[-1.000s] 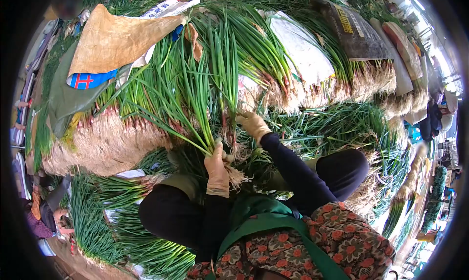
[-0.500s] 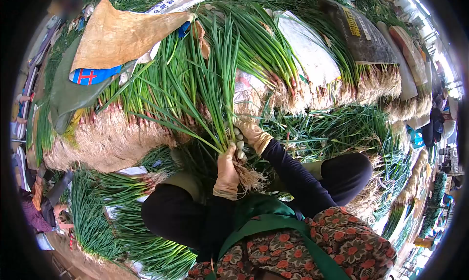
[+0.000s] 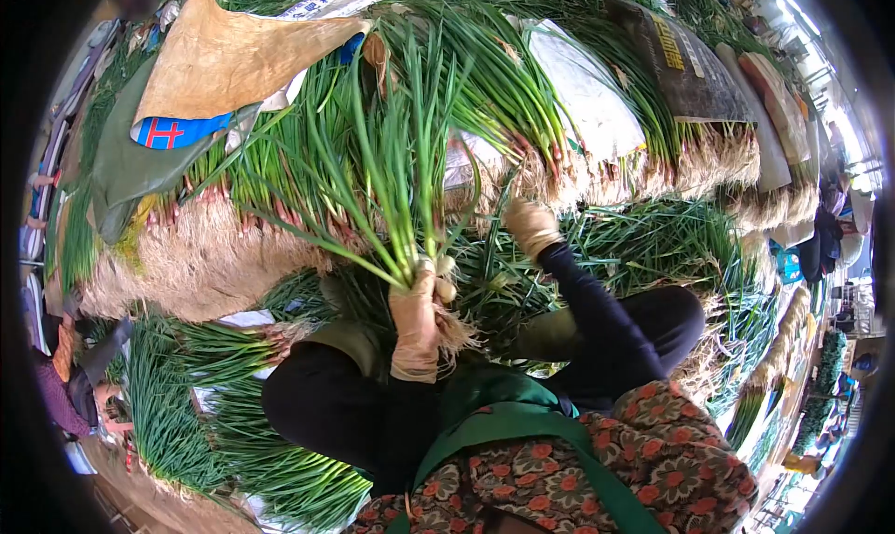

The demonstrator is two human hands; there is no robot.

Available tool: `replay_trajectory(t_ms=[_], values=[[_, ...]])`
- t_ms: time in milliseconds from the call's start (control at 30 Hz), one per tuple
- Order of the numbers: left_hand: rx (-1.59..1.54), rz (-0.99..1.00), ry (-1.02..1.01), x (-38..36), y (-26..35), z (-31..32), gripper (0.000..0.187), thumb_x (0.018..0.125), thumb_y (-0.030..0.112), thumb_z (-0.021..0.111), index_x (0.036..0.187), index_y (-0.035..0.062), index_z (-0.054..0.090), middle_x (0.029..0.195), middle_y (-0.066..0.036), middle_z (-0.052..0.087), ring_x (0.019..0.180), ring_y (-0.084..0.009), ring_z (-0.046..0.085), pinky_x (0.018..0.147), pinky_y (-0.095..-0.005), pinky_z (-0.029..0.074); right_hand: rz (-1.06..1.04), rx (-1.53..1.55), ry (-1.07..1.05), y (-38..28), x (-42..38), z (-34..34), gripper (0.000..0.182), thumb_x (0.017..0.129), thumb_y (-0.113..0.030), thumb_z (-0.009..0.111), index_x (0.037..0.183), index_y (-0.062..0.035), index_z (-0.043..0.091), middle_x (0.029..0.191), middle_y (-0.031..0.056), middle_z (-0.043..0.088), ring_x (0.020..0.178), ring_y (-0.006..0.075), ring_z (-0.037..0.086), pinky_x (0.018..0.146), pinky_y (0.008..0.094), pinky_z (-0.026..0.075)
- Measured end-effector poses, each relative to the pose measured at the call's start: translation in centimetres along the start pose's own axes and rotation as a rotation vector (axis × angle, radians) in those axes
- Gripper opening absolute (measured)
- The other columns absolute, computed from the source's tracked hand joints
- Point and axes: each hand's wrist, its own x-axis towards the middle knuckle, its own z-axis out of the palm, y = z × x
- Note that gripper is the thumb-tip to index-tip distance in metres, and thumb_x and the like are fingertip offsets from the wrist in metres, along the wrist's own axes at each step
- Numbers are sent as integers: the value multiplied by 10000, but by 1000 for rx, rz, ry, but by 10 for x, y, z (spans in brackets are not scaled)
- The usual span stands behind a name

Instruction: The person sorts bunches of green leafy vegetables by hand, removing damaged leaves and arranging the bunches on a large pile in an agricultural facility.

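My gloved left hand (image 3: 415,320) is wrapped round a bunch of spring onions (image 3: 399,222) above my lap. Their long green leaves fan upward, pale bulbs show beside the thumb, and stringy roots hang below the fist. Out to the right, apart from the bunch, my gloved right hand (image 3: 531,226) is closed; whatever it may hold cannot be made out. Beneath it lies a heap of loose green leaves (image 3: 615,254).
Stacked spring onions with matted roots (image 3: 214,259) form a bank before me, partly covered by a tan sheet (image 3: 233,63), a white sack (image 3: 583,87) and a dark sack (image 3: 681,68). More bundles (image 3: 177,403) lie at lower left. Another person (image 3: 70,390) is at the far left.
My right hand has left the bulbs and moved right, over the leaf heap. The bunch, still in my left hand, has shifted slightly left, its leaves more spread.
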Motion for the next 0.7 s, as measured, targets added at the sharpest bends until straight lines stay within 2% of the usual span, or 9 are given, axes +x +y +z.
replay_trajectory(t_ms=[67, 133, 167, 233, 300, 400, 533, 600, 700], values=[[-99, 95, -4, 4, 19, -5, 142, 908, 112, 525, 1021, 26, 541, 925, -175, 657, 497, -83, 526, 418, -180, 389, 71, -156, -359, 37, -19, -34, 280, 901, -289, 484, 956, -71, 651, 943, 129, 667, 818, 232, 665, 680, 365, 531], [-222, 59, -40, 8, 17, -9, 171, 920, 164, 526, 1015, 23, 534, 1046, -176, 630, 521, -80, 462, 458, -222, 381, -249, -213, -517, 80, -31, 25, 335, 893, -319, 489, 1002, -48, 651, 956, 126, 669, 837, 262, 658, 732, 403, 512], [-239, -7, -29, 11, 12, -10, 166, 922, 167, 521, 1014, 29, 531, 1003, -161, 636, 523, -88, 460, 473, -236, 384, -67, -159, -888, 53, -36, -3, 381, 889, -347, 484, 1044, -35, 639, 985, 158, 656, 863, 303, 647, 783, 424, 488], [-300, -110, -30, 16, -2, -13, 146, 925, 173, 514, 1010, 54, 523, 876, -105, 628, 543, -108, 471, 511, -265, 389, -300, 39, -358, 18, -37, -21, 399, 888, -383, 435, 953, -45, 636, 841, 205, 648, 831, 332, 635, 750, 424, 486], [-290, -163, -42, 15, 0, -14, 161, 938, 193, 486, 1026, 61, 515, 734, -25, 532, 532, -92, 433, 512, -239, 354, -82, 561, -137, -40, -20, -63, 333, 893, -362, 516, 993, -58, 610, 801, 163, 648, 712, 277, 635, 675, 354, 502], [-383, -208, -158, 10, 15, -12, 214, 951, 224, 455, 1068, 54, 511, 676, 14, 455, 518, -72, 397, 510, -221, 326, -351, 1076, 258, -101, 7, -67, 295, 914, -300, 516, 1025, -42, 609, 944, 139, 656, 794, 245, 633, 725, 320, 508], [-398, -170, -230, 15, 15, -21, 286, 958, 259, 441, 1124, 33, 500, 669, 29, 444, 512, -56, 382, 505, -211, 315, -744, 160, -283, -110, -21, -60, 263, 921, -269, 437, 1088, -134, 588, 873, 83, 662, 751, 232, 642, 668, 349, 520], [-289, -147, -45, 10, 19, -11, 258, 940, 204, 482, 1088, -4, 519, 647, 14, 483, 471, -55, 377, 450, -200, 325, -448, 354, -513, -89, -42, -61, 305, 927, -326, 404, 1024, -116, 602, 830, 97, 660, 735, 278, 641, 643, 385, 510], [51, -57, 72, 7, 4, -5, 232, 928, 148, 491, 1110, 12, 540, 747, -42, 609, 446, -46, 412, 404, -171, 332, -332, 11, -482, -53, -48, -45, 317, 893, -336, 460, 859, -79, 642, 783, 109, 650, 732, 315, 638, 682, 437, 486]])
